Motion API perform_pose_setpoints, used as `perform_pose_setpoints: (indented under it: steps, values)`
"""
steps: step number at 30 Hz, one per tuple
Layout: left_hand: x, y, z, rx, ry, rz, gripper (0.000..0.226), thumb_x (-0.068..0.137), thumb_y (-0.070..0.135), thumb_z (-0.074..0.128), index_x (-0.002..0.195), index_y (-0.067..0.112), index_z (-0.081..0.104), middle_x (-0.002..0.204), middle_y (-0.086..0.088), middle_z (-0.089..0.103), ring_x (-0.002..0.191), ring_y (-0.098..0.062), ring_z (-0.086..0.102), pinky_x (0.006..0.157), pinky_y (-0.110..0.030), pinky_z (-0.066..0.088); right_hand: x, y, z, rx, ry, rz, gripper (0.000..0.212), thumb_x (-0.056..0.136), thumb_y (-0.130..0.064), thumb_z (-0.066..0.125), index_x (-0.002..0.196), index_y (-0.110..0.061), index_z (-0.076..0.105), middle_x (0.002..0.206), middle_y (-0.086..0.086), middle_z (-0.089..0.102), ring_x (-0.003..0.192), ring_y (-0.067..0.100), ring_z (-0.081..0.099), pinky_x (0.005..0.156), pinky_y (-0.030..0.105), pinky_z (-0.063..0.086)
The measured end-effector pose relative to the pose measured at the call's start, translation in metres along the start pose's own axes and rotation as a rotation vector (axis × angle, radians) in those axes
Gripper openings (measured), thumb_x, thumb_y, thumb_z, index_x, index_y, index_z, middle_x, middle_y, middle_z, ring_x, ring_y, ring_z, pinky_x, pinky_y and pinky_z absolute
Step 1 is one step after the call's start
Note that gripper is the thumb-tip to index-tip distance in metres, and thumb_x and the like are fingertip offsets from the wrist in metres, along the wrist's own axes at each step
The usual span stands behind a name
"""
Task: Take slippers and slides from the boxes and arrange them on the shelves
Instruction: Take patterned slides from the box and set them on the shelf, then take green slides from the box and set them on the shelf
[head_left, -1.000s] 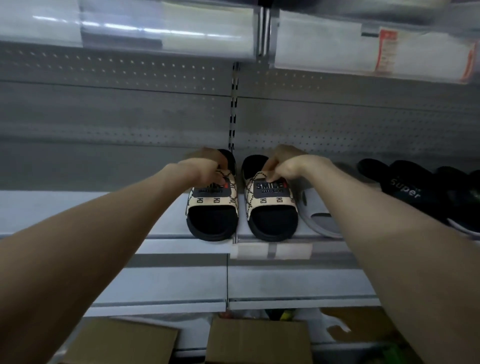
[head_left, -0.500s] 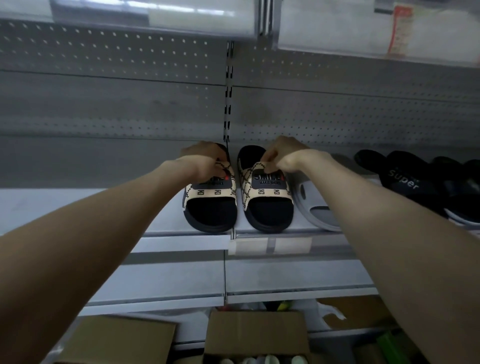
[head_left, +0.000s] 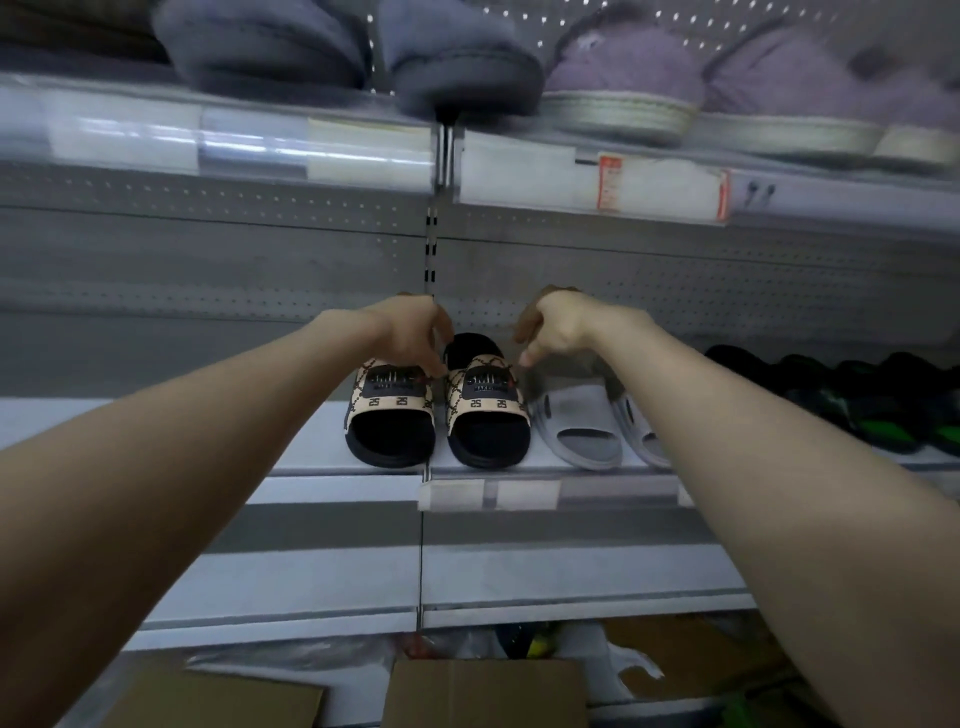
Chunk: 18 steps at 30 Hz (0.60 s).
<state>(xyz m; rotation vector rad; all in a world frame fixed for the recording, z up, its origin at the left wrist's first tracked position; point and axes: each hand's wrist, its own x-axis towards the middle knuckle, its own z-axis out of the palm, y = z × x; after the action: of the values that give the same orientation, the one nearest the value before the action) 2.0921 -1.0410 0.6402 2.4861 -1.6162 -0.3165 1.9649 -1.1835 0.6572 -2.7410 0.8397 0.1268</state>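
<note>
Your right hand (head_left: 558, 327) has just come off the right slide (head_left: 485, 397), where it was pinching the strap a moment ago. It now hangs just above the gap between that slide and the grey slide (head_left: 582, 415), fingers loosely curled and holding nothing. Your left hand (head_left: 415, 338) is still down on the left slide (head_left: 392, 400), fingers curled over the far edge of the strap, and it looks to be gripping it.

Both patterned slides sit side by side on the shelf (head_left: 78, 415), toes toward you and nearly touching, with the right one just beside the grey slide. That means this pair is as good as placed. Once your left hand lets go, you are free to go back to the boxes (head_left: 488, 691) below for more.
</note>
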Motion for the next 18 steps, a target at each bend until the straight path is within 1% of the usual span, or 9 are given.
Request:
perform_pose_setpoints:
  steps: [2,4,6,8,11,12,14,16,18]
  values:
    - [-0.012,0.019,-0.005,-0.017,0.039,-0.005,0.047,0.079,0.025,0.072,0.122,0.013,0.058,0.118,-0.006,0.064,0.106,-0.024,0.058,0.085,-0.027,0.040,-0.019,0.007,-0.008,-0.003,0.021,-0.031,0.038,0.076,-0.020,0.078,0.112,-0.014,0.068,0.116,0.006,0.066,0.107,0.021,0.059,0.087,0.026,0.044]
    - [-0.024,0.039,-0.002,-0.028,0.067,-0.016,0.051,0.078,0.028,0.073,0.124,0.014,0.057,0.118,-0.006,0.064,0.107,-0.024,0.058,0.086,-0.028,0.041,-0.040,0.015,-0.013,-0.011,0.027,-0.061,0.037,0.076,-0.020,0.077,0.112,-0.014,0.068,0.118,0.005,0.065,0.109,0.021,0.059,0.087,0.025,0.042]
    - [-0.035,0.061,0.006,-0.024,0.069,-0.032,0.055,0.077,0.030,0.074,0.126,0.014,0.055,0.118,-0.006,0.063,0.108,-0.024,0.058,0.089,-0.030,0.044,-0.062,0.027,-0.014,-0.020,0.033,-0.084,0.036,0.077,-0.021,0.077,0.112,-0.015,0.068,0.119,0.004,0.065,0.109,0.021,0.058,0.087,0.024,0.041]
    - [-0.047,0.085,0.018,-0.040,0.056,-0.046,0.056,0.078,0.029,0.074,0.128,0.014,0.054,0.119,-0.005,0.062,0.106,-0.023,0.057,0.088,-0.030,0.045,-0.083,0.042,-0.011,-0.034,0.023,-0.096,0.035,0.077,-0.022,0.077,0.111,-0.016,0.068,0.117,0.004,0.065,0.108,0.020,0.058,0.085,0.023,0.041]
    - [-0.067,0.116,0.039,-0.060,0.054,-0.053,0.052,0.080,0.027,0.071,0.127,0.014,0.055,0.119,-0.005,0.062,0.101,-0.021,0.057,0.084,-0.027,0.042,-0.107,0.064,0.001,-0.009,-0.028,-0.088,0.033,0.078,-0.021,0.077,0.109,-0.016,0.068,0.115,0.004,0.063,0.101,0.020,0.058,0.084,0.029,0.047]
    - [-0.073,0.124,0.048,-0.066,0.053,-0.059,0.052,0.080,0.027,0.071,0.127,0.014,0.054,0.120,-0.005,0.061,0.103,-0.022,0.056,0.085,-0.027,0.042,-0.115,0.070,0.008,-0.003,-0.045,-0.090,0.033,0.078,-0.021,0.076,0.109,-0.015,0.068,0.113,0.003,0.063,0.097,0.019,0.057,0.083,0.029,0.046]
    - [-0.084,0.137,0.070,-0.082,0.031,-0.087,0.052,0.079,0.026,0.072,0.127,0.012,0.055,0.121,-0.006,0.061,0.107,-0.025,0.056,0.088,-0.029,0.042,-0.127,0.082,0.025,-0.009,-0.070,-0.104,0.033,0.078,-0.021,0.077,0.109,-0.014,0.068,0.107,0.001,0.063,0.094,0.016,0.054,0.080,0.027,0.042]
    - [-0.091,0.145,0.095,-0.103,-0.027,-0.115,0.052,0.079,0.028,0.072,0.125,0.011,0.055,0.119,-0.007,0.061,0.106,-0.025,0.056,0.087,-0.029,0.044,-0.137,0.092,0.047,-0.007,-0.107,-0.121,0.033,0.078,-0.021,0.077,0.109,-0.013,0.068,0.101,0.001,0.062,0.094,0.016,0.055,0.080,0.025,0.040]
    - [-0.095,0.149,0.121,-0.130,-0.092,-0.152,0.055,0.078,0.029,0.073,0.127,0.014,0.054,0.117,-0.007,0.062,0.106,-0.024,0.057,0.086,-0.027,0.043,-0.142,0.103,0.074,0.009,-0.175,-0.122,0.034,0.079,-0.020,0.076,0.111,-0.012,0.067,0.105,0.003,0.062,0.096,0.016,0.055,0.081,0.024,0.041]
